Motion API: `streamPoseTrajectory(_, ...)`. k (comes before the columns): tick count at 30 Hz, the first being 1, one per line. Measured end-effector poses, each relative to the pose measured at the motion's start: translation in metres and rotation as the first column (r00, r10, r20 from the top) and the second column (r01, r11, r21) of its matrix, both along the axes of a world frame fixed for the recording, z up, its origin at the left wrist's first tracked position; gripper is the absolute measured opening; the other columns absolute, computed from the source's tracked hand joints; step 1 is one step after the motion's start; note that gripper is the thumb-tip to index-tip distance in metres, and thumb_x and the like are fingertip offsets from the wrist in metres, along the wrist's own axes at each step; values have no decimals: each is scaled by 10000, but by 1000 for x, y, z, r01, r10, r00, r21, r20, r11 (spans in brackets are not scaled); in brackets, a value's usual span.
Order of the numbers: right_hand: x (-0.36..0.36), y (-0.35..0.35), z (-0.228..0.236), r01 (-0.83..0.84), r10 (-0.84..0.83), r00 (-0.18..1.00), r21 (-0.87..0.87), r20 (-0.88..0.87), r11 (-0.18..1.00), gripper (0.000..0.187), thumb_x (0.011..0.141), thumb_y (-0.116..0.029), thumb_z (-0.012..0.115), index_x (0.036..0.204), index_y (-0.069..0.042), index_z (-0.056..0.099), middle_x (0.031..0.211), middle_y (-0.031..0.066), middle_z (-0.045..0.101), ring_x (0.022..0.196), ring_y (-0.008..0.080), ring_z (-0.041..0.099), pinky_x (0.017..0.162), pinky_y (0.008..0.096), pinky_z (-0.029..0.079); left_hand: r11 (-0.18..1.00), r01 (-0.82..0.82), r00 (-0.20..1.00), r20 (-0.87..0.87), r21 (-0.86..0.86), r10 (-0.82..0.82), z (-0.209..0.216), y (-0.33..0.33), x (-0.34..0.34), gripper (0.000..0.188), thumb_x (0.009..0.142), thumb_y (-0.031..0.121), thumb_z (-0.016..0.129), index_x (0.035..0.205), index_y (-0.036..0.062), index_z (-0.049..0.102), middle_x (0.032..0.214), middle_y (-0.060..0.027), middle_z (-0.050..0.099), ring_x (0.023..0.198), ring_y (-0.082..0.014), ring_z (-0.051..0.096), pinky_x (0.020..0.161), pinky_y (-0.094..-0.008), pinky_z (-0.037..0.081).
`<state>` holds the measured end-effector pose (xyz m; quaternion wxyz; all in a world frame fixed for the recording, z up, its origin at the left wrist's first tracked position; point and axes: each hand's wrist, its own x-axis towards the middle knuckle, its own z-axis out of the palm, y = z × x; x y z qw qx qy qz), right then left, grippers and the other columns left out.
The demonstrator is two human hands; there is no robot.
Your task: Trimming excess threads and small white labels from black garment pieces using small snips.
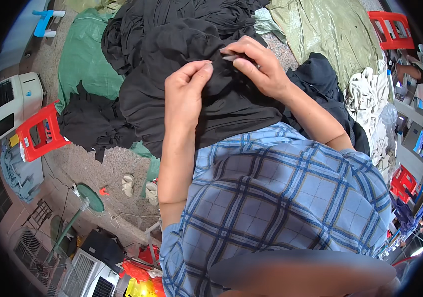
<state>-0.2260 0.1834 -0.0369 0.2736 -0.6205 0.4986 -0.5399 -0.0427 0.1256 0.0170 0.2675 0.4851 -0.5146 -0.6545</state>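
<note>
Black fabric (172, 106) lies bunched across my lap, and its folds run into a larger dark heap in front. My left hand (185, 89) is closed over this cloth, thumb and forefinger pinched together. What sits in that pinch is too small to make out. A short way to the right, my right hand (263, 69) is closed around a small tool with pale grey pointed tips (230, 58), which looks like thread snips. The tips point left toward the left hand, with a gap between. Most of the tool is hidden by the fingers.
More dark fabric (97, 121) lies at the left by a green sheet (85, 59). Red stools stand left (40, 131) and far right (391, 29). An olive sheet (328, 34) and white cloth (367, 94) lie right. A fan (40, 257) stands lower left. Sandals (128, 185) rest on the floor.
</note>
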Motion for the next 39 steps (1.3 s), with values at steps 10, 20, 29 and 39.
streamPoseTrajectory(10,-3,3,14,55,-150,861,-205,-485,977,264,804,-210,713,1022,-81,640,868,54,606,787,240,614,656,337,506,989,-42,989,-138,145,62,4,-1,4,207,879,87,679,1018,-66,678,898,-38,677,815,-70,591,768,-195,443)
streamPoseTrajectory(20,-1,-2,14,21,-146,869,-259,-474,966,264,786,-163,723,1012,-45,651,846,77,600,736,254,603,603,341,486,990,-42,991,-123,136,59,3,-2,3,201,868,78,683,1004,-70,684,893,-46,680,816,-78,596,769,-202,446)
streamPoseTrajectory(29,-3,0,12,30,-137,872,-229,-469,973,253,796,-161,715,1006,-40,644,850,80,594,749,253,600,607,339,481,991,-32,992,-114,129,47,2,-2,1,204,871,80,680,1005,-73,683,877,-35,673,796,-68,583,747,-198,437)
streamPoseTrajectory(39,-1,0,4,69,-154,885,-204,-439,977,210,822,-196,699,979,-71,639,832,58,595,768,240,613,636,332,500,991,-39,994,-97,130,52,1,-3,0,204,867,75,683,1008,-73,684,883,-41,678,794,-69,591,747,-195,444)
